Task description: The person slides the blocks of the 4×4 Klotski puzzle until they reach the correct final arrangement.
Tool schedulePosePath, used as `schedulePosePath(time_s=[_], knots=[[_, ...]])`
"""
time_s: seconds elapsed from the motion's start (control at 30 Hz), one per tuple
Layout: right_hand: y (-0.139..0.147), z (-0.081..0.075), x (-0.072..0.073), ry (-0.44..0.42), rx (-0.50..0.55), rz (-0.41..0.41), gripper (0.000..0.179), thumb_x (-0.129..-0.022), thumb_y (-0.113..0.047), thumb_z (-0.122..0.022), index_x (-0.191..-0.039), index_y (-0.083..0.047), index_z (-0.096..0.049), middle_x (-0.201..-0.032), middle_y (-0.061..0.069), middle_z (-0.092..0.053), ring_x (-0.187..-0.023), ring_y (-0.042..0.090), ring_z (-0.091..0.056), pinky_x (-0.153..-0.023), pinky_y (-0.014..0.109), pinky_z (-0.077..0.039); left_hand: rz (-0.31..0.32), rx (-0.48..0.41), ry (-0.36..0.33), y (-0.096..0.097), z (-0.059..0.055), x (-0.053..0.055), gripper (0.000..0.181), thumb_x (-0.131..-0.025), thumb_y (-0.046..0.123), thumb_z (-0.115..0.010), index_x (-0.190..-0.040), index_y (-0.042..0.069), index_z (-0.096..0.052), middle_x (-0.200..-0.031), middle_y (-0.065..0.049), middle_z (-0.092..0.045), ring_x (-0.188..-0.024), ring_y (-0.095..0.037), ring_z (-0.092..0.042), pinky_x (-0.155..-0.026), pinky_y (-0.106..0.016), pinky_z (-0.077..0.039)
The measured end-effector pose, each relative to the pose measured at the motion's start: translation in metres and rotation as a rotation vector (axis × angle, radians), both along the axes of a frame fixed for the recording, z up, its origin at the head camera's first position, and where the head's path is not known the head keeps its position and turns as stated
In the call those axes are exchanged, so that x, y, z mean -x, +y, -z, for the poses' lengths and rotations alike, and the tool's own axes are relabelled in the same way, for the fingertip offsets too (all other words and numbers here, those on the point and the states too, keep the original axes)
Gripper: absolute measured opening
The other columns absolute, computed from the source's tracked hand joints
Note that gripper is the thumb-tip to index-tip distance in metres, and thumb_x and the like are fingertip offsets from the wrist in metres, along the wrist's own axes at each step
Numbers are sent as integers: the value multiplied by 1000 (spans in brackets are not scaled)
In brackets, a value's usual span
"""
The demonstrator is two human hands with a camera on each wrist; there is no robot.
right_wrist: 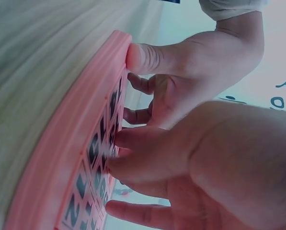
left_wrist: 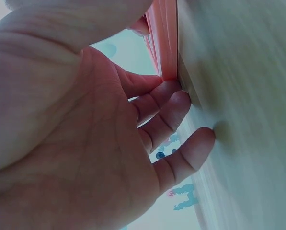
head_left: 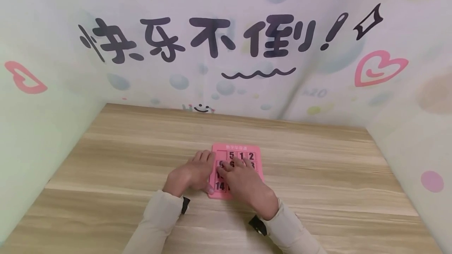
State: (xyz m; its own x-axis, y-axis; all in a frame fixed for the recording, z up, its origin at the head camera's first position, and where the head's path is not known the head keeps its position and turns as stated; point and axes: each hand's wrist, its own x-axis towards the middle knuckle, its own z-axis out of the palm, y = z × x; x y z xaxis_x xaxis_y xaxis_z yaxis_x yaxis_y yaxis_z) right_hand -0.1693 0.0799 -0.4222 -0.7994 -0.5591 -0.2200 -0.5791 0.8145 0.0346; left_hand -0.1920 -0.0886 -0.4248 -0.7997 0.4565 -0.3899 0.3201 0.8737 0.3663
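A pink number sliding puzzle (head_left: 221, 196) lies flat on the table, its black-numbered tiles facing up. Its upper-left slot holds no tile, next to the 5 tile (head_left: 231, 155). My left hand (head_left: 192, 172) holds the puzzle's left edge, the thumb (right_wrist: 142, 58) on the near corner of the rim and fingers against the side. My right hand (head_left: 246, 183) is over the lower right tiles, thumb and fingertips touching the tile faces. Several tiles in the middle and lower right are hidden under it. In the right wrist view the fingers are spread along the tiles.
The wood-grain table (head_left: 335, 183) extends on both sides of the puzzle. A white printed cloth (head_left: 208, 85) with dark lettering and pink hearts stands at the back, with pale walls left and right. Dark straps show at both sleeve cuffs.
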Motion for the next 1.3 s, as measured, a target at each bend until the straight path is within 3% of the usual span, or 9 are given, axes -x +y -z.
schedulePosePath(time_s=[0.2,0.43,0.63,0.9,1.07,1.3], knots=[[7,-1,4,-8,53,-9,45,-100,-15,-54,-144,-23,-54,-149,1,-52,-139,34,-44,-114,56,-35,-7,-5,-10,0,-1,-1,109,-76,35,-83,-155,-5,-19,-153,-20,-30,-139,-33,-30,-120,-46,-27],[22,-3,17,79,127,90,48,-98,-6,-49,-143,-21,-55,-148,1,-52,-139,36,-44,-110,57,-40,-29,-38,-15,0,1,-2,111,-74,32,-85,-155,-4,-18,-153,-20,-30,-137,-32,-31,-121,-46,-27],[24,2,20,26,92,121,46,-99,-11,-49,-143,-22,-55,-150,2,-50,-141,35,-42,-110,59,-39,-28,-32,-14,1,2,-1,111,-74,32,-85,-155,-4,-18,-153,-20,-31,-136,-31,-32,-121,-46,-27],[20,7,21,126,74,83,39,-96,-12,-56,-134,-19,-64,-138,2,-62,-122,28,-56,-103,50,-48,-22,-27,-9,1,2,0,111,-74,32,-85,-154,-5,-18,-151,-21,-32,-135,-32,-32,-120,-46,-27],[18,10,21,130,84,95,39,-95,-10,-57,-133,-18,-65,-140,4,-60,-130,34,-53,-107,53,-44,-19,-26,-5,1,1,0,111,-74,32,-85,-154,-6,-19,-150,-21,-32,-132,-32,-34,-119,-47,-29],[15,12,20,122,103,103,39,-98,-9,-52,-133,-17,-64,-142,4,-58,-129,34,-54,-110,53,-42,-18,-14,-8,2,1,1,110,-74,32,-85,-154,-5,-18,-149,-20,-33,-130,-31,-35,-119,-45,-30]])
